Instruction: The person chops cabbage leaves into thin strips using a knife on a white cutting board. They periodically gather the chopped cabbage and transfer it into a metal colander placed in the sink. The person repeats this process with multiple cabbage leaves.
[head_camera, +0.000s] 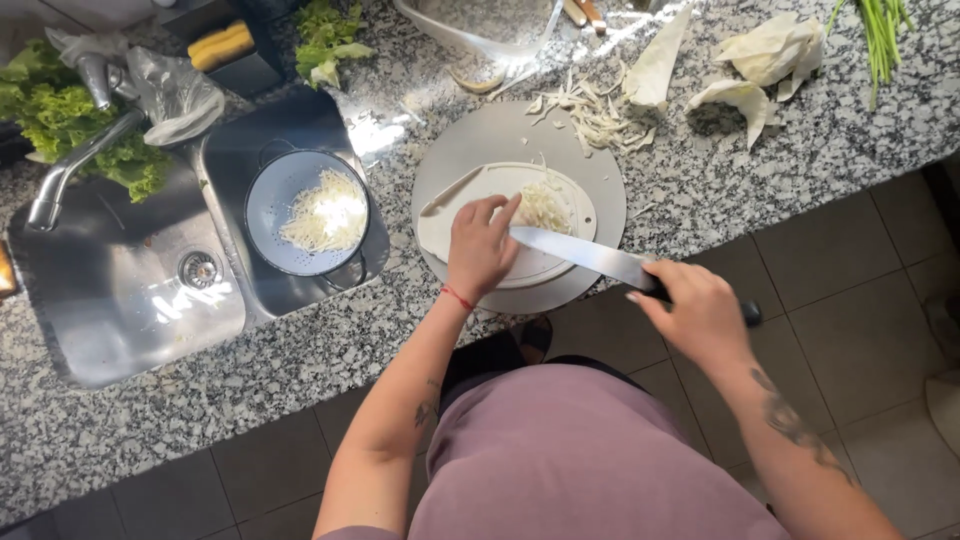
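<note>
My left hand (480, 248) presses down on a pale cabbage leaf (470, 195) lying flat on a round grey cutting board (600, 190). A small heap of shredded cabbage (545, 207) lies just right of my fingers. In my right hand (695, 312) I grip the dark handle of a large kitchen knife (585, 255); its blade points left and reaches my left hand across the board's near edge. More cabbage shreds (590, 112) are piled at the board's far edge.
A steel sink (120, 300) at left holds a blue colander (262, 200) with shredded cabbage. Lettuce (70, 125) sits behind the tap (75, 165). Loose cabbage leaves (765, 55) and green stalks (882, 35) lie far right on the speckled granite counter (760, 190). A tiled floor lies below.
</note>
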